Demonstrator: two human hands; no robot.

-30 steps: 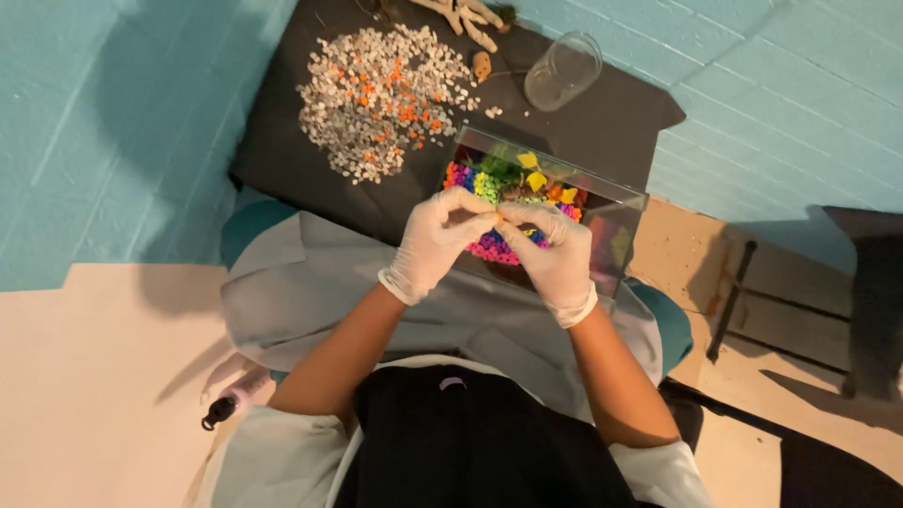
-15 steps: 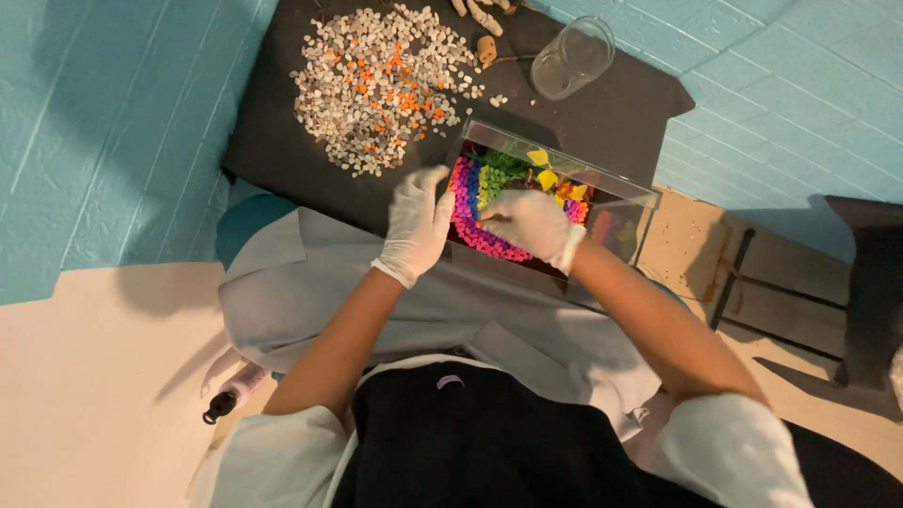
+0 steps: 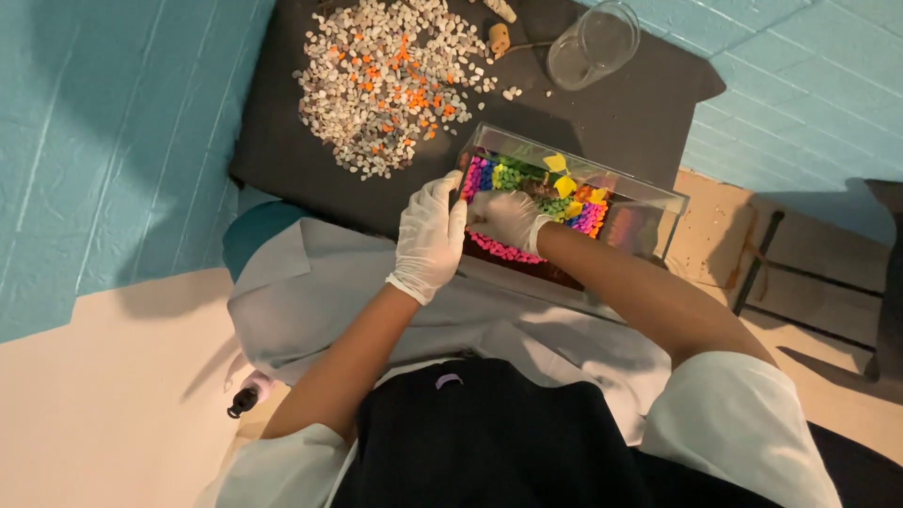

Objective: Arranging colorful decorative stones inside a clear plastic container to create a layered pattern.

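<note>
Coloured gravel worked inside a clear tank

White gloves are worn on both hands. The left hand (image 3: pixel 431 233) is laid against the near left corner of the tank (image 3: pixel 658 199), its fingers held together and fairly straight, touching the wall rather than gripping it. The right hand (image 3: pixel 508 220) is reached down inside the tank, fingers curled over the gravel (image 3: pixel 508 175); whether anything is held in it cannot be told, since the palm is turned away.

The tank is a clear rectangular box set on the near edge of a dark table (image 3: pixel 282 141), just in front of the person's lap. It is filled with pink, blue, green, yellow and orange gravel laid in patches, with a pink band seen along the near wall.

On the table beyond the tank, a loose heap of pebbles (image 3: pixel 386 85), mostly white and grey with some orange, is spread out. A clear cup (image 3: pixel 593 45) is lying on its side to the right of the heap, well apart from the hands. A pale cloth (image 3: pixel 310 301) is draped over the lap below the tank. A small bottle (image 3: pixel 246 395) with a dark cap is seen low on the left, beside the left arm.
</note>
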